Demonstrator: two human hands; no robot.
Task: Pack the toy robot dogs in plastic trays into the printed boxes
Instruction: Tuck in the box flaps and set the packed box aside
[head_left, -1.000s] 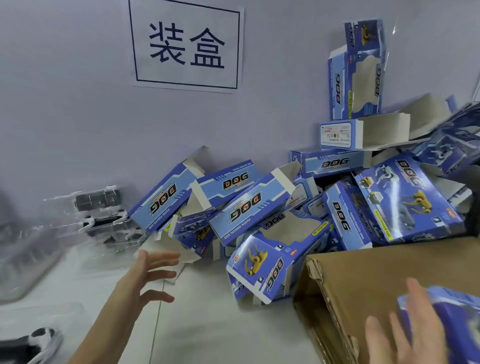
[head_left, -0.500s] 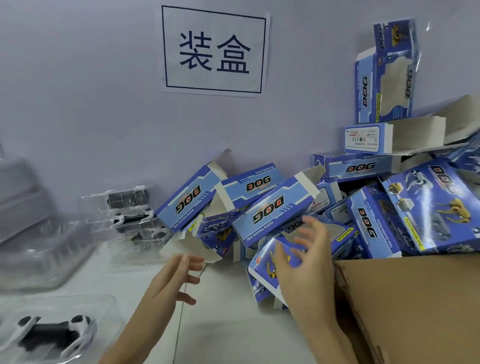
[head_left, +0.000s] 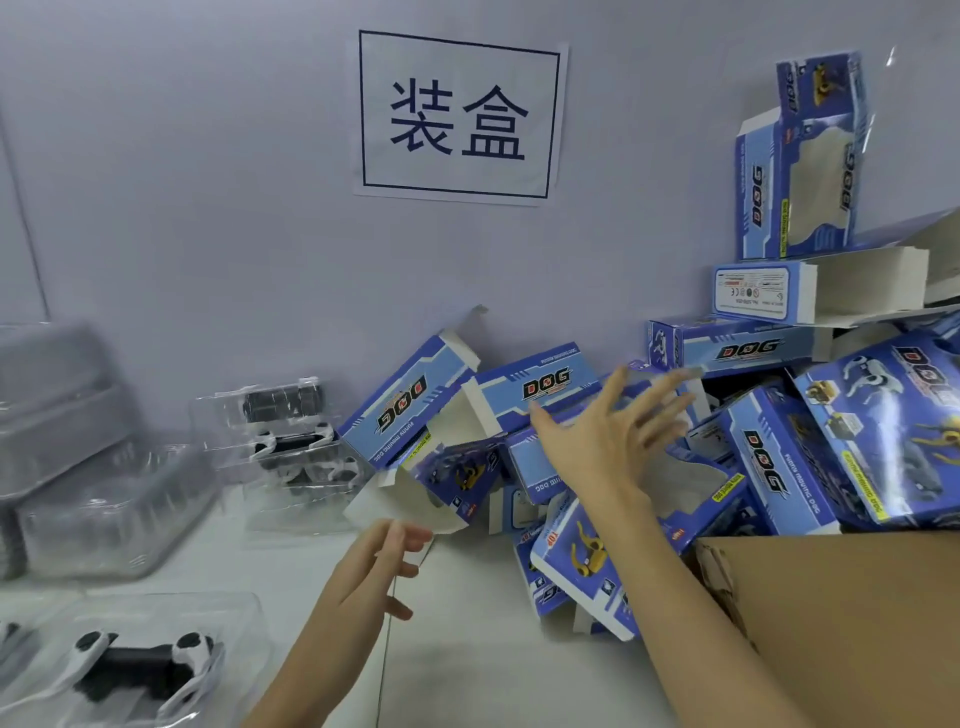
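Right hand (head_left: 602, 441) spread over blue printed cardboard boxes (head_left: 550, 387); left hand (head_left: 371, 566) relaxed, empty. Boxes likely light, crushable: grip side panels.

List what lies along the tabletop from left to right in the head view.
Stacked clear trays → toy dogs in trays by the wall → left hand → right hand → pile of printed boxes → cardboard carton.

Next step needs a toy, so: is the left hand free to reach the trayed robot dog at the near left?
Probably yes. The left hand is open and holds nothing, and only bare table lies between it and the robot dog in its tray.
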